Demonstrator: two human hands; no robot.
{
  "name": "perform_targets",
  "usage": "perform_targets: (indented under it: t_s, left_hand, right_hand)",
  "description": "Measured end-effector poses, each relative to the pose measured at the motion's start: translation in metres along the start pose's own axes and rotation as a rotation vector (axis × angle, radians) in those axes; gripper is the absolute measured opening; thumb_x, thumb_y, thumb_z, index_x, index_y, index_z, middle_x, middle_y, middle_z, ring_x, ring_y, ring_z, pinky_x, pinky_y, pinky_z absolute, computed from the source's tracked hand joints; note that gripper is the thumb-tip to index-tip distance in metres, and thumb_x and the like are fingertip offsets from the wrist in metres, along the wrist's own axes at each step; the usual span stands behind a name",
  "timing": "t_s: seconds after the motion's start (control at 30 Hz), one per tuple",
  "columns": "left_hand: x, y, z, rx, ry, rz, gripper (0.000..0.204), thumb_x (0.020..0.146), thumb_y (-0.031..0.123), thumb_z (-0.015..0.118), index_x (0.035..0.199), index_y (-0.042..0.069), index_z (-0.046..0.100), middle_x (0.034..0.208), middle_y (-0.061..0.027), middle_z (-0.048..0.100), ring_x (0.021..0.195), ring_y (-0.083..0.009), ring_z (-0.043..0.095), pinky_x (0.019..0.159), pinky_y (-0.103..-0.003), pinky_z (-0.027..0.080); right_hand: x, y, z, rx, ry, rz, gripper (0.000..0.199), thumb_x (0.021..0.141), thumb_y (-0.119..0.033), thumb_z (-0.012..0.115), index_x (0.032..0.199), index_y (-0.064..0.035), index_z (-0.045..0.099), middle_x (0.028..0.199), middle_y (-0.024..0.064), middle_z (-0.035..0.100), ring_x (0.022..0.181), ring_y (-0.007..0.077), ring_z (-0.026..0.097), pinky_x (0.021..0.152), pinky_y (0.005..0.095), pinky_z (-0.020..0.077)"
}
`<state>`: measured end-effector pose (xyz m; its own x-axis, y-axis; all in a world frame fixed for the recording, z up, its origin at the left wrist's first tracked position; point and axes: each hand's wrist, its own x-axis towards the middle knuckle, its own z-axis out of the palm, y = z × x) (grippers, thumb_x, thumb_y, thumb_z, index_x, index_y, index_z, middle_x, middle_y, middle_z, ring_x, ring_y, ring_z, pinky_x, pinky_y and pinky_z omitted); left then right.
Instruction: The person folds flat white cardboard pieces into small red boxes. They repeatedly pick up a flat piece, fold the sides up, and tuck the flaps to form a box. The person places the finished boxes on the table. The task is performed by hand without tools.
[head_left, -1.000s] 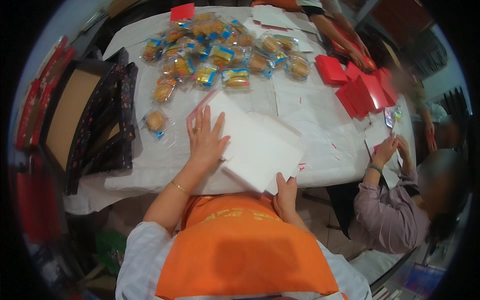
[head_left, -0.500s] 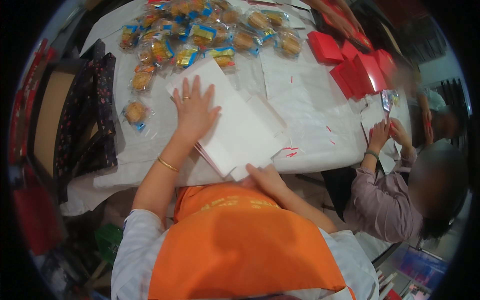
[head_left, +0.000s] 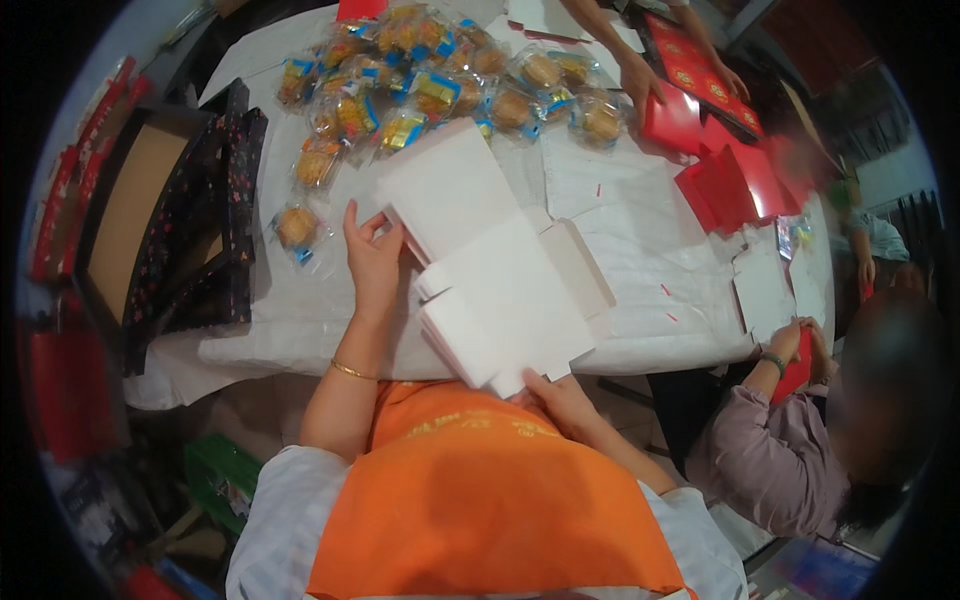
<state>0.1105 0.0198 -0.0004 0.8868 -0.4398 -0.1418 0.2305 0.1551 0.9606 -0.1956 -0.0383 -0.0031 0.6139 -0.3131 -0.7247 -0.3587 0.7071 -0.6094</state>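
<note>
In front of me on the table edge lies a small stack of flat cardboard box blanks (head_left: 510, 290), white side up, with flaps and cut tabs along the sides. My left hand (head_left: 375, 255) is at the stack's left edge, thumb and fingertips curled against the board and one finger raised. At the near corner my right hand (head_left: 560, 400) grips the board, thumb on top; its other fingers are mostly hidden underneath. Beyond the stack is a heap of round cakes in clear wrappers (head_left: 435, 90), with one wrapped cake (head_left: 297, 228) lying apart nearer my left hand.
Dark flower-patterned boxes (head_left: 190, 230) stand at the left. Red boxes (head_left: 730, 180) are piled at the far right, near another person's hands (head_left: 640, 80). A co-worker at right holds a red piece (head_left: 795, 370). Small red strips (head_left: 667, 292) dot the white-covered table (head_left: 590, 230).
My left hand has gone from lying flat on the board to its left edge. The right hand keeps its hold. At right, the co-worker has drawn a red piece closer.
</note>
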Motion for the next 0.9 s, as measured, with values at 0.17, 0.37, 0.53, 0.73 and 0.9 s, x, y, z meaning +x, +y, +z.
perform_targets:
  t_s: [0.17,0.37,0.53,0.73,0.9]
  left_hand:
    - [0.019,0.025,0.058,0.054,-0.417,0.114,0.057,0.098,0.003,0.053,0.152,0.006,0.034,0.124,-0.0127,0.064,0.107,-0.0157,0.065,0.083,-0.029,0.056]
    - [0.099,-0.03,0.106,1.031,-0.592,0.882,0.031,0.093,0.015,0.057,0.122,0.012,0.067,0.117,-0.0068,0.069,0.121,-0.0291,0.059,0.105,-0.047,0.04]
    - [0.123,-0.049,0.1,1.449,-0.626,1.132,0.031,0.093,0.018,0.055,0.121,0.017,0.067,0.148,-0.0086,0.053,0.147,-0.0303,0.038,0.121,-0.062,0.015]
    - [0.168,-0.022,0.068,1.693,-0.638,1.301,0.032,0.095,0.019,0.056,0.124,0.024,0.067,0.15,-0.0043,0.052,0.145,-0.027,0.041,0.121,-0.061,0.018]
    - [0.154,-0.003,0.051,1.646,-0.663,1.112,0.036,0.091,0.011,0.059,0.124,0.022,0.067,0.148,-0.0051,0.055,0.146,-0.027,0.041,0.122,-0.058,0.018]
  right_hand:
    - [-0.007,0.005,0.01,0.068,-0.044,-0.132,0.038,0.105,-0.018,0.053,0.136,0.0023,0.045,0.111,0.0123,0.066,0.091,0.0187,0.068,0.077,0.0333,0.0582]
    - [0.025,0.019,0.017,0.348,0.099,-0.357,0.031,0.106,-0.016,0.053,0.132,0.0005,0.05,0.108,0.0142,0.067,0.086,0.0211,0.07,0.071,0.0332,0.0601]
    - [0.022,0.018,0.004,0.34,0.141,-0.277,0.032,0.107,-0.016,0.052,0.131,0.0044,0.05,0.111,0.0153,0.066,0.091,0.0234,0.071,0.073,0.0335,0.0607]
    - [0.041,0.001,0.028,0.292,0.014,-0.158,0.039,0.106,-0.021,0.054,0.132,0.0076,0.051,0.115,0.0177,0.066,0.102,0.0254,0.069,0.083,0.0353,0.0587]
    - [0.071,-0.001,0.062,0.224,-0.141,-0.06,0.044,0.103,-0.026,0.06,0.13,0.0084,0.054,0.115,0.0163,0.067,0.106,0.024,0.067,0.089,0.0348,0.0559]
